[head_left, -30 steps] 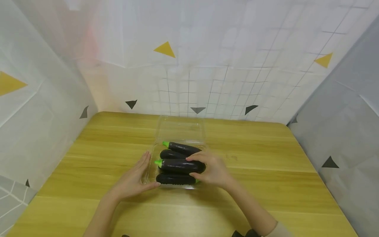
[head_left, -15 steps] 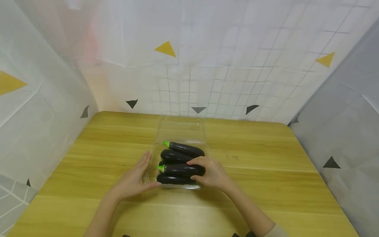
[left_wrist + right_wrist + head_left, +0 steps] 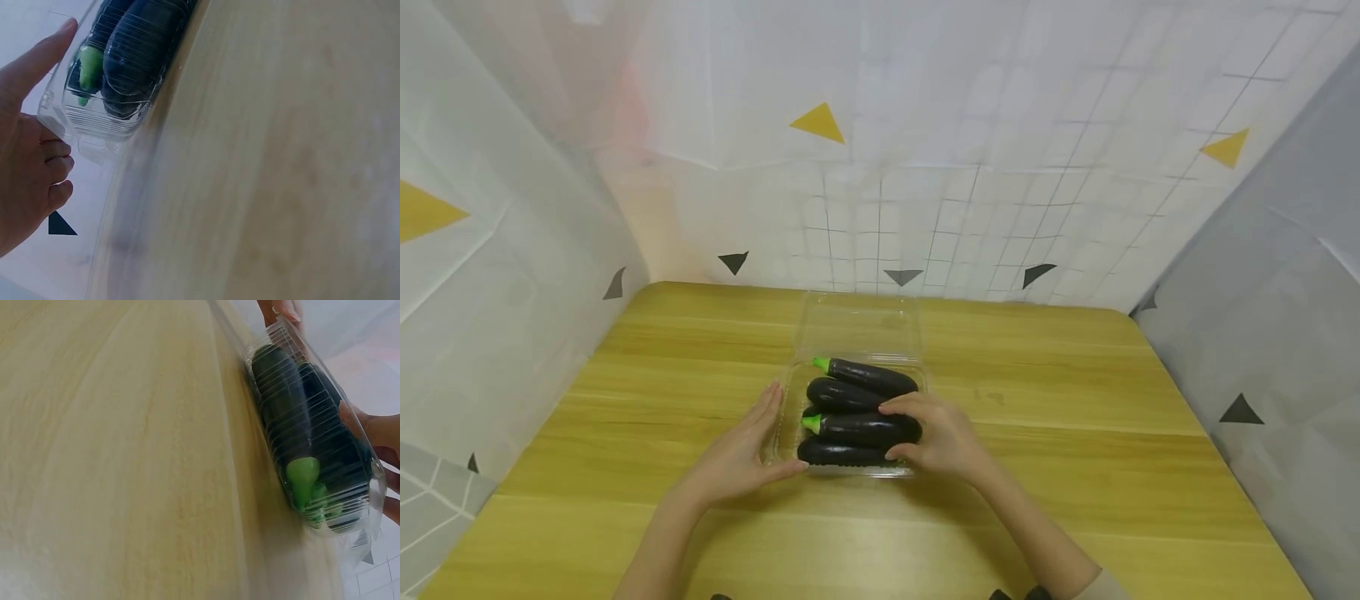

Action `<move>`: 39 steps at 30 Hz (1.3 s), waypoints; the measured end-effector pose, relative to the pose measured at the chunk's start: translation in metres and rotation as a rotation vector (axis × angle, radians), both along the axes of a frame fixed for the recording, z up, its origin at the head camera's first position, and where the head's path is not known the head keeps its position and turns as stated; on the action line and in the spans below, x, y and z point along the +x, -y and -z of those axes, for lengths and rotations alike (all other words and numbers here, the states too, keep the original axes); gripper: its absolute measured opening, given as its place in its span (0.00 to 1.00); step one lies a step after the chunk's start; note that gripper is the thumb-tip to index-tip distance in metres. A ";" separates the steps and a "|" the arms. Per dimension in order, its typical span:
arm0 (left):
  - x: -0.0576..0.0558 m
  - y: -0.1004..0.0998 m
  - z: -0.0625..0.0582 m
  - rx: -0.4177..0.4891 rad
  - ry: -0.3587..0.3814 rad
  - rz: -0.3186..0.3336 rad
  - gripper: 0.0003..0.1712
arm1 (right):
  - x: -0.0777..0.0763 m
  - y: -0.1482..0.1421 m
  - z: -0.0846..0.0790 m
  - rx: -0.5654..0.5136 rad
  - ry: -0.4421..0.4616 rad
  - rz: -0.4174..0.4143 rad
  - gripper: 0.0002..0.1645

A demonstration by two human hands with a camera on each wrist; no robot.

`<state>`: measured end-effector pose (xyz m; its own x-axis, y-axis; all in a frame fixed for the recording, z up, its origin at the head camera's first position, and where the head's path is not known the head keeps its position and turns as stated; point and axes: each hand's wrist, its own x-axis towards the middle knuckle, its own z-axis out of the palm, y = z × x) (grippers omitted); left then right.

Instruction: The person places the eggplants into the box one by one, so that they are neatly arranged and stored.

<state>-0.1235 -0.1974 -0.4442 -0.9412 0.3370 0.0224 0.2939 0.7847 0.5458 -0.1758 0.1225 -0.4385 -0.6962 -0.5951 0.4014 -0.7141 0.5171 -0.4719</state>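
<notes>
A clear plastic clamshell container [image 3: 787,433] lies on the table with its lid folded back, holding several dark eggplants. My left hand [image 3: 737,458] holds its left front corner, the thumb at the front rim and the fingers along the left side. With thumb and fingers, my right hand [image 3: 942,437] pinches the right end of the upper eggplant [image 3: 857,429], whose green stem points left. Another eggplant [image 3: 838,452] lies in front of it. Two more, a middle eggplant [image 3: 842,394] and a rear eggplant [image 3: 872,377], lie behind. In the right wrist view, green stems [image 3: 304,478] show through the ribbed wall.
The transparent lid [image 3: 857,325] lies towards the back of the wooden table [image 3: 1037,375]. A white sheet wall [image 3: 925,108] with yellow and black triangles rises behind the table, and grey-white sheets flank both sides.
My right hand has brought the upper eggplant slightly forward and to the right, lower onto the front one. More of the middle eggplants shows behind it. My left hand has stayed in place.
</notes>
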 end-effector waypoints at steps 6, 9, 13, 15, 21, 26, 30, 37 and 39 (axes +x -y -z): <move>0.000 0.000 0.000 0.005 0.002 -0.002 0.65 | -0.001 -0.007 -0.003 -0.123 0.032 0.009 0.33; 0.000 0.000 0.001 0.007 0.004 -0.003 0.66 | -0.002 -0.011 -0.005 -0.178 0.107 0.013 0.32; 0.000 0.000 0.002 0.009 0.005 -0.007 0.68 | -0.004 -0.014 -0.010 -0.215 0.185 0.016 0.31; 0.000 0.000 0.002 0.017 0.003 -0.007 0.68 | -0.006 -0.016 -0.012 -0.220 0.200 0.011 0.30; 0.001 0.000 0.002 0.062 -0.014 -0.009 0.68 | -0.008 -0.019 -0.017 -0.209 0.218 0.019 0.29; -0.002 -0.002 -0.002 0.151 -0.066 -0.033 0.66 | -0.008 -0.020 -0.019 -0.191 0.233 0.041 0.28; -0.004 -0.003 -0.006 0.147 -0.109 -0.038 0.63 | -0.007 -0.019 -0.020 -0.185 0.235 0.055 0.26; -0.009 -0.005 -0.010 0.199 -0.154 -0.046 0.55 | -0.007 -0.021 -0.022 -0.177 0.229 0.057 0.29; -0.012 -0.005 -0.012 0.244 -0.161 -0.049 0.52 | -0.007 -0.022 -0.021 -0.170 0.223 0.056 0.29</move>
<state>-0.1353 -0.1926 -0.4326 -0.9340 0.2575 0.2475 0.3570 0.6517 0.6692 -0.1825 0.1441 -0.4171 -0.8085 -0.4906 0.3249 -0.5551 0.4528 -0.6977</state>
